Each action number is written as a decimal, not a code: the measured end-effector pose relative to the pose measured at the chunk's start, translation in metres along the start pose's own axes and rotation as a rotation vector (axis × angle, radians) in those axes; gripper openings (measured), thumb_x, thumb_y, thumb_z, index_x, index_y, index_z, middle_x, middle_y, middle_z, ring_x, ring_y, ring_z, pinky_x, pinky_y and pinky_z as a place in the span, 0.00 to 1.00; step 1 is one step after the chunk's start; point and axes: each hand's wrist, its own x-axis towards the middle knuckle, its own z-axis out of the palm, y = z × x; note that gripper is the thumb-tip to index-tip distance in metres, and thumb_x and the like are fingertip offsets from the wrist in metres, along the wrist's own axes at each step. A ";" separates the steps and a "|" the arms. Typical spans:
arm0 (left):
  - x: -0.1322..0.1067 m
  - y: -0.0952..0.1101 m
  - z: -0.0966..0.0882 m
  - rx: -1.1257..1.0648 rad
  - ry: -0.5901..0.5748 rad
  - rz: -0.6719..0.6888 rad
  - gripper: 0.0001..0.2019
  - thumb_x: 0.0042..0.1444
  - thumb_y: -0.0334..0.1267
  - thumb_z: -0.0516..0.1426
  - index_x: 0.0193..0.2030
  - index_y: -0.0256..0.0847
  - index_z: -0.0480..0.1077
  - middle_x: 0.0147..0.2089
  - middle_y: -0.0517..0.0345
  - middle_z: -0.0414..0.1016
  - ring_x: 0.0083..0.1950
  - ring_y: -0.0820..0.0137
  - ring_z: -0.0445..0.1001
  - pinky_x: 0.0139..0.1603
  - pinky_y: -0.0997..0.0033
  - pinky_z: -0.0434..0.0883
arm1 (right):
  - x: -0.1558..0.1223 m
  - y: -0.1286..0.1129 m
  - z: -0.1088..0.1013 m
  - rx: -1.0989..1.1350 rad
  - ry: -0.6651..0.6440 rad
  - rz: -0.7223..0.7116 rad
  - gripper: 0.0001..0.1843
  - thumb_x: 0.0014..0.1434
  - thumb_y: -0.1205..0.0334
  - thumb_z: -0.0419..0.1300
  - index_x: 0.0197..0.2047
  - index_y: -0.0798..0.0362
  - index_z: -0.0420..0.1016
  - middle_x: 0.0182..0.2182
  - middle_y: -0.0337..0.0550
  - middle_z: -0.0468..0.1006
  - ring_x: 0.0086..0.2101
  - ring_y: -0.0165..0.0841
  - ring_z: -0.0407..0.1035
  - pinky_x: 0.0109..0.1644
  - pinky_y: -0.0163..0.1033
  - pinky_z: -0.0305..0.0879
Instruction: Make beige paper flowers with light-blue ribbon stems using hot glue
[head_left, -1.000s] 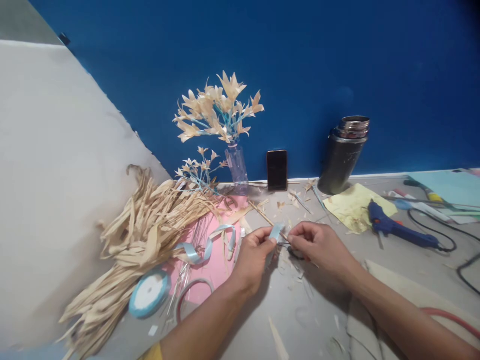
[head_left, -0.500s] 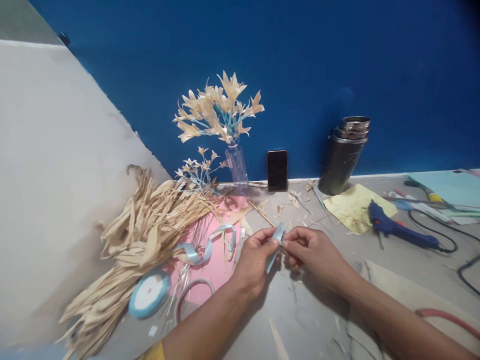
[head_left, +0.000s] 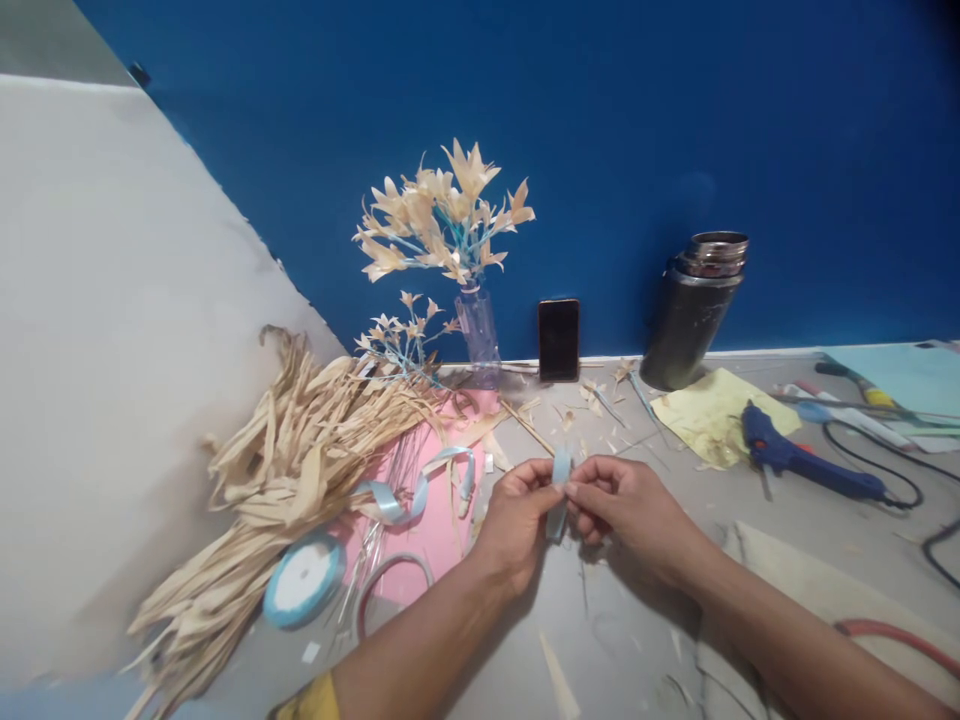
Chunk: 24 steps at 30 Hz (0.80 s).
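Note:
My left hand (head_left: 517,515) and my right hand (head_left: 619,500) meet over the grey table, both pinching a short strip of light blue ribbon (head_left: 559,487) held upright between the fingertips. More of the same ribbon (head_left: 420,487) curls across a pink sheet (head_left: 435,520) to the left. A ribbon spool (head_left: 301,580) lies beside it. Dried straw-coloured leaf strips (head_left: 292,470) are heaped further left.
A small bottle (head_left: 478,330) with straw flowers (head_left: 442,220) stands at the blue wall, next to a phone (head_left: 558,339) and a dark flask (head_left: 694,310). A blue glue gun (head_left: 802,460) with its cable lies at right, near yellow paper (head_left: 705,415). Scraps litter the table.
My right hand moved up from the table to join the left on the ribbon strip. The strip now stands upright between both hands.

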 end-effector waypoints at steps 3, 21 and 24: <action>-0.001 0.001 0.001 -0.003 -0.010 -0.023 0.11 0.42 0.36 0.68 0.32 0.34 0.75 0.27 0.55 0.76 0.25 0.71 0.71 0.29 0.71 0.67 | 0.000 0.000 0.000 -0.045 0.000 -0.013 0.14 0.51 0.53 0.67 0.29 0.54 0.70 0.17 0.35 0.73 0.17 0.26 0.65 0.21 0.32 0.63; 0.007 0.000 -0.009 -0.131 0.199 -0.065 0.15 0.36 0.34 0.70 0.31 0.36 0.71 0.24 0.64 0.69 0.24 0.75 0.67 0.25 0.74 0.66 | -0.013 -0.003 0.014 -0.195 0.038 -0.100 0.09 0.50 0.56 0.62 0.27 0.53 0.71 0.15 0.36 0.73 0.17 0.28 0.65 0.20 0.32 0.61; 0.007 0.000 -0.009 -0.128 0.173 -0.047 0.15 0.35 0.35 0.70 0.30 0.36 0.71 0.25 0.63 0.69 0.24 0.75 0.68 0.25 0.73 0.67 | -0.011 0.002 0.017 -0.155 0.032 -0.049 0.09 0.49 0.56 0.61 0.26 0.52 0.69 0.14 0.35 0.71 0.16 0.27 0.63 0.19 0.32 0.59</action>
